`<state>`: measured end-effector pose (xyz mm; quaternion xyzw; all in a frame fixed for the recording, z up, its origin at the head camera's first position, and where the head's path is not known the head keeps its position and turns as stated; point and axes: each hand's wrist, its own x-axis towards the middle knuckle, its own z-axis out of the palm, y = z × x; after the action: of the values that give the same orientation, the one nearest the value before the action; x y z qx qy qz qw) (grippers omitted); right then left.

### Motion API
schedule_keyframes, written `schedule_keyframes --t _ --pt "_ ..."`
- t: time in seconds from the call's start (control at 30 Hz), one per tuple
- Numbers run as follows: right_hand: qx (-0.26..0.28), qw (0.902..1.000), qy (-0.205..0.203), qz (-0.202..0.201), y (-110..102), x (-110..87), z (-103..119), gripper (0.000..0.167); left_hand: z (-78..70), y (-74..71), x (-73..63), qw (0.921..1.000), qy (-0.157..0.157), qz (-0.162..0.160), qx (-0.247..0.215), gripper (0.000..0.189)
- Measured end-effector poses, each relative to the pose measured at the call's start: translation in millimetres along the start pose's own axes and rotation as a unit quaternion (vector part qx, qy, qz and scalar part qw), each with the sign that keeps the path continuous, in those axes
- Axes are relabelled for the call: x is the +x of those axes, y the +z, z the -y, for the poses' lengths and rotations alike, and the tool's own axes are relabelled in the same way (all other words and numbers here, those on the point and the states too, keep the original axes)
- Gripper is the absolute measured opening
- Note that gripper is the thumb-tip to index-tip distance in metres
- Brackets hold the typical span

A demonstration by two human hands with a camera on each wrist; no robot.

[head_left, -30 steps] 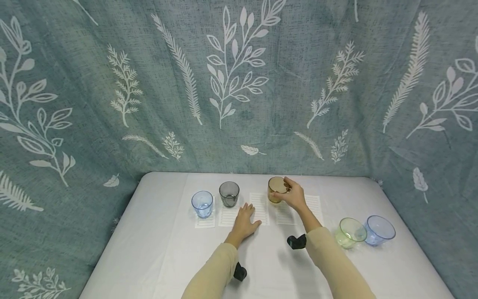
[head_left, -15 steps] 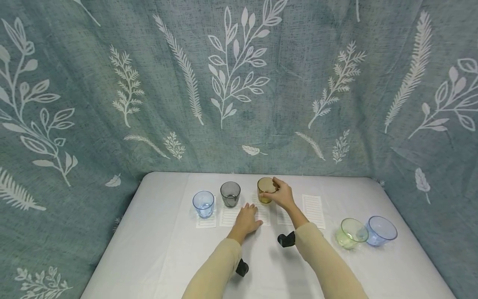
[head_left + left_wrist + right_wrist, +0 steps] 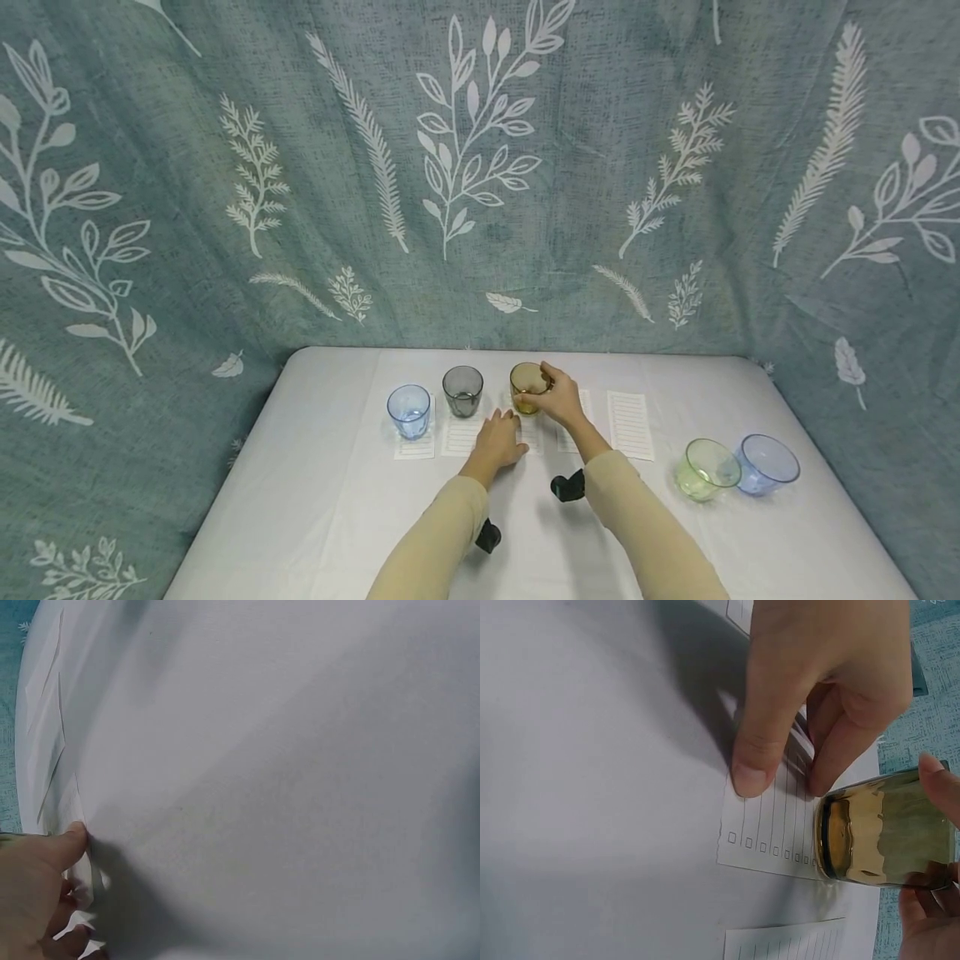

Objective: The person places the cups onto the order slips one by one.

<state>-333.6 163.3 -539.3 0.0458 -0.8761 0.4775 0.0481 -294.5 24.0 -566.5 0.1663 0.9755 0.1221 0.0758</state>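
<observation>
An amber glass tumbler is upright in my right hand, thumb and fingers gripping it near the rim. In the right wrist view the tumbler has its base at the far end of a lined paper slip with small checkboxes; I cannot tell whether it bears weight there. My left hand rests on that same slip, thumb and fingertips touching it. A grey glass stands at the top of the slip to the left, and a blue glass on the leftmost slip.
Two more paper slips lie right of the amber tumbler. A green glass and a wider blue glass stand close together at the table's right. The white-covered table ends against a patterned teal curtain.
My right hand has carried the amber tumbler left from the neighbouring slip, then lowered it slightly over the far end of the middle slip. The left hand stays nearly still.
</observation>
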Motion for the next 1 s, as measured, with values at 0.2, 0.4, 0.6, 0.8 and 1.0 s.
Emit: schedule_keyframes --t 0.2,0.4,0.6,0.8,1.0 --pt "0.001 0.9999 0.002 0.016 0.1 -3.6 1.8 0.084 -2.4 -3.3 -0.6 0.9999 -0.009 0.004 -0.004 0.056" --pt "0.003 0.9998 -0.002 0.022 1.0 -4.9 -0.7 0.080 -2.5 -4.8 -1.2 0.9997 -0.012 0.013 -0.014 0.059" --pt "0.008 0.9998 -0.013 0.015 2.0 -5.6 -0.9 0.080 -1.2 -2.6 -2.0 0.9998 -0.005 0.008 -0.015 0.060" --pt "0.005 0.9999 -0.013 0.004 5.4 -5.7 -3.8 0.081 2.1 2.7 -2.4 1.0000 0.007 -0.002 -0.005 0.059" --pt "0.004 1.0000 -0.004 0.000 8.2 -5.6 -6.4 0.084 6.0 10.2 -5.0 0.9992 0.025 -0.027 -0.017 0.059"
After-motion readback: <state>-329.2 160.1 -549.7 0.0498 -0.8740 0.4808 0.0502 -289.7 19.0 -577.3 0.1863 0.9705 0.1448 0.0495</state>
